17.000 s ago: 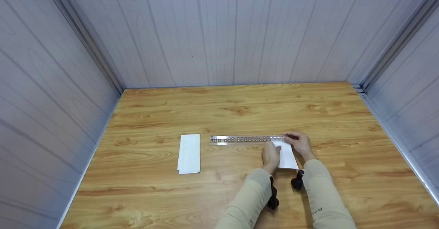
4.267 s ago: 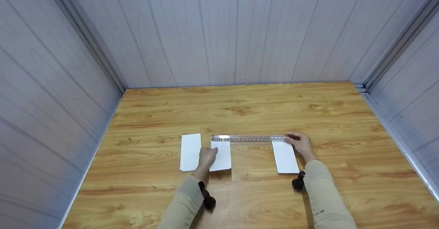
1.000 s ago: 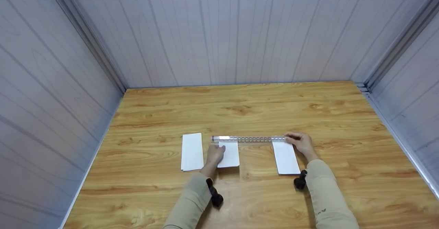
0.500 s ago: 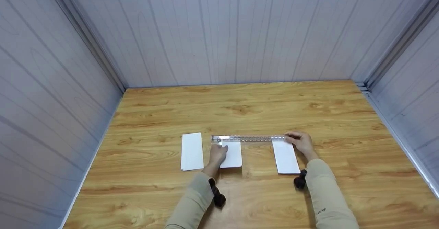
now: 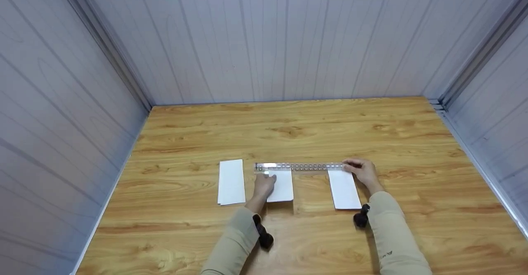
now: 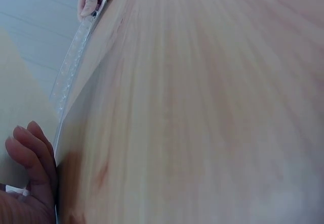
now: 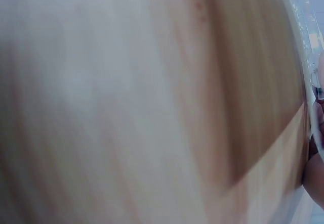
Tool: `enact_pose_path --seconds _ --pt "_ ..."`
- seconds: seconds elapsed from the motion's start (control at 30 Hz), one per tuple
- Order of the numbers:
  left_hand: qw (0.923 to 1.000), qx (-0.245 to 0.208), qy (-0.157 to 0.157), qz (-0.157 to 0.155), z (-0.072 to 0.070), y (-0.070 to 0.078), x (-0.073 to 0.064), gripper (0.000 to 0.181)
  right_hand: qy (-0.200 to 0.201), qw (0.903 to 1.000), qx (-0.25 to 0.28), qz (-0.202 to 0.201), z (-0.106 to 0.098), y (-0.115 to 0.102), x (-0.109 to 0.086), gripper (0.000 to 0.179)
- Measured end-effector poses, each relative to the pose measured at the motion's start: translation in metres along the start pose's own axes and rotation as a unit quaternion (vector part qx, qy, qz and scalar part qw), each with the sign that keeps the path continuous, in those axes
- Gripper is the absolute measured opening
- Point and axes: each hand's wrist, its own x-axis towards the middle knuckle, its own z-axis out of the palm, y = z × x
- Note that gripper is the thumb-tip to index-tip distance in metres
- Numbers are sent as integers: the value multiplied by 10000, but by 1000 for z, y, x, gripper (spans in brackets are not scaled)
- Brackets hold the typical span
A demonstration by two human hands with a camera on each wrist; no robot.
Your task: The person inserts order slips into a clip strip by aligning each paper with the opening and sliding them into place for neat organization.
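My left hand (image 5: 264, 185) pinches a white paper slip (image 5: 282, 188), thumb on top; its upper edge meets a clear plastic ruler (image 5: 305, 167) near the ruler's left end. In the left wrist view, curled fingers (image 6: 34, 150) show against the paper's underside (image 6: 23, 92). At the ruler's other end, my right hand (image 5: 364, 174) grips the ruler between thumb and fingers. A second white slip (image 5: 344, 190) hangs below that end, its top edge at the ruler. Only part of the right hand shows in the right wrist view, at the edge.
Left of the ruler lies a small stack of white slips (image 5: 231, 182), slightly fanned at the bottom. The wood-grain table (image 5: 284, 132) is bounded by pale panel walls (image 5: 264, 40). A black wrist camera (image 5: 266, 240) hangs under the left sleeve, another (image 5: 361, 218) beside the right.
From the right-hand slip 17 seconds ago, my left hand has moved to another slip at the left. In the last second it slides that slip rightward along the ruler. The right hand stays put.
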Motion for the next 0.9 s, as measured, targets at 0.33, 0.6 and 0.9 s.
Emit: enact_pose_path --seconds 0.33,0.6,0.9 --pt "9999 25 49 150 23 -33 34 56 -64 9999 138 27 -1 -2 -1 21" --pt "9995 -36 -169 259 -28 62 -64 51 -4 9994 193 -297 0 0 -1 20" --pt "9992 5 137 375 -19 64 -65 44 67 9989 294 -348 0 1 -1 18"
